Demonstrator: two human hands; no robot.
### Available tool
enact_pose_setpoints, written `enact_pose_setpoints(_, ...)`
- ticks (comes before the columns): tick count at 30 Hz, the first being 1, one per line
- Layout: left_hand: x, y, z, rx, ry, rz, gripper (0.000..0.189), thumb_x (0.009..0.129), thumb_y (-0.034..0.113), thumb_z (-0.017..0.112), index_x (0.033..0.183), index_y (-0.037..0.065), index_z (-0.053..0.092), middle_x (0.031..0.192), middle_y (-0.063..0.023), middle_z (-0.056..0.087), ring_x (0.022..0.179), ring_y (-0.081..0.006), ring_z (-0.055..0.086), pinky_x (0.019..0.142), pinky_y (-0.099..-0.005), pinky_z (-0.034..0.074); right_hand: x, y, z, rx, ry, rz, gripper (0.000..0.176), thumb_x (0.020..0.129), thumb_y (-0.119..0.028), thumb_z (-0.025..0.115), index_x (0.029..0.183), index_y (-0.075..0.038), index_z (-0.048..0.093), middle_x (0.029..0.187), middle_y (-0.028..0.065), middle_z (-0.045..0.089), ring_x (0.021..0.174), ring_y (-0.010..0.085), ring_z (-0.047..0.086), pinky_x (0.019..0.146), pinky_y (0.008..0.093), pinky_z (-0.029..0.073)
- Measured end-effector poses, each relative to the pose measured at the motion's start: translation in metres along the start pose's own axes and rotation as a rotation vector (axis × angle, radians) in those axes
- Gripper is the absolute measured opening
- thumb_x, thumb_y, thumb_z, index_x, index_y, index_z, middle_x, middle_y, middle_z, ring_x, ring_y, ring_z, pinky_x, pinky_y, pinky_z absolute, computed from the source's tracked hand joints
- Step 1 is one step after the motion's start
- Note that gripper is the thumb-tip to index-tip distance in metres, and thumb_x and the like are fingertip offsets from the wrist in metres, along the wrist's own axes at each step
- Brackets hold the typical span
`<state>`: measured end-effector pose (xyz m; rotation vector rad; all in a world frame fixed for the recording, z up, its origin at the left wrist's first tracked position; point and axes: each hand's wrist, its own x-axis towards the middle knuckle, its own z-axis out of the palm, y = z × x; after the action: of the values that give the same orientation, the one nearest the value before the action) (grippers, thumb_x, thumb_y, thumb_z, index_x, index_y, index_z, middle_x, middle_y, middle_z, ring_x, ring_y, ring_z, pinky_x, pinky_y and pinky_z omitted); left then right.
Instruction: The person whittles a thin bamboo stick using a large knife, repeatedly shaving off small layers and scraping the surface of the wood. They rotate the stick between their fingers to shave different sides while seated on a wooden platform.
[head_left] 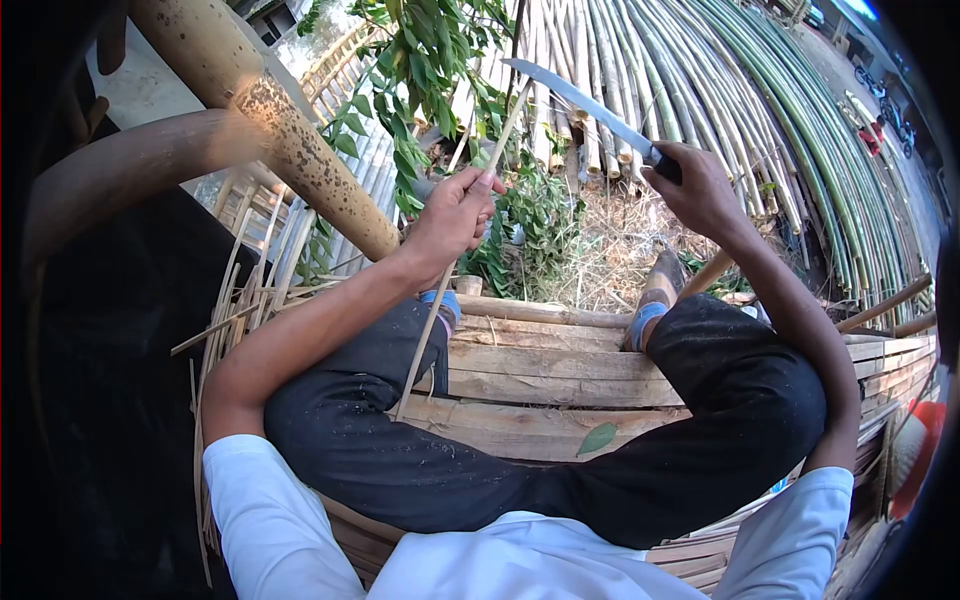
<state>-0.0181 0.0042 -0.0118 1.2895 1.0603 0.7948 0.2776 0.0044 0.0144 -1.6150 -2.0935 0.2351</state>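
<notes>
My left hand [455, 218] is closed round a thin bamboo strip [424, 345], which runs from the slatted bench between my legs up past my fist. In my right hand [697, 190] is a long knife [590, 105], gripped by its dark handle. Its curved blade points up and to the left, and its tip overlaps the top end of the strip in this view. My two hands are well apart, the right one out over the ground in front of my foot.
I sit on a bamboo slat bench [560, 375] with a green leaf [598, 438] on it. A thick bamboo pole [310, 150] slants across the left. Thin strips [240, 290] are heaped beside my left arm. Long bamboo poles [690, 70] lie beyond leafy branches [420, 60].
</notes>
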Motion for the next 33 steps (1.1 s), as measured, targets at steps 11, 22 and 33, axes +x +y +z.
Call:
enact_pose_setpoints(11,-0.004,0.0,0.014,0.11,-0.064,0.028,0.032,0.098,0.039,0.041,0.105,0.009,0.05,0.064,0.0081,0.03,0.049,-0.0003,0.025,0.043,-0.0165,0.022,0.0,-0.008,0.002,-0.029,0.16,-0.303,0.017,0.077,-0.011,0.066,0.089,-0.001,0.059,0.072,0.012,0.06,0.064,0.0264,0.059,0.06,0.0375,0.045)
enact_pose_setpoints(22,-0.007,-0.013,0.027,0.473,-0.084,0.252,0.032,0.1,0.031,0.038,0.093,0.001,0.047,0.068,-0.0093,0.045,0.06,-0.0173,0.044,0.056,-0.035,0.038,-0.002,-0.041,0.006,-0.345,-0.113,-0.295,0.014,0.074,-0.018,0.069,0.077,-0.007,0.063,0.053,0.0103,0.056,0.049,0.0274,0.059,0.05,0.0404,0.045)
enact_pose_setpoints(33,-0.02,0.004,0.036,0.594,-0.003,0.296,0.037,0.1,0.033,0.036,0.083,0.001,0.044,0.057,-0.0118,0.043,0.052,-0.021,0.043,0.052,-0.0399,0.035,0.002,-0.021,-0.008,-0.337,-0.003,-0.078,0.01,0.072,-0.012,0.063,0.07,-0.004,0.068,0.055,0.012,0.06,0.048,0.0243,0.06,0.052,0.0376,0.048)
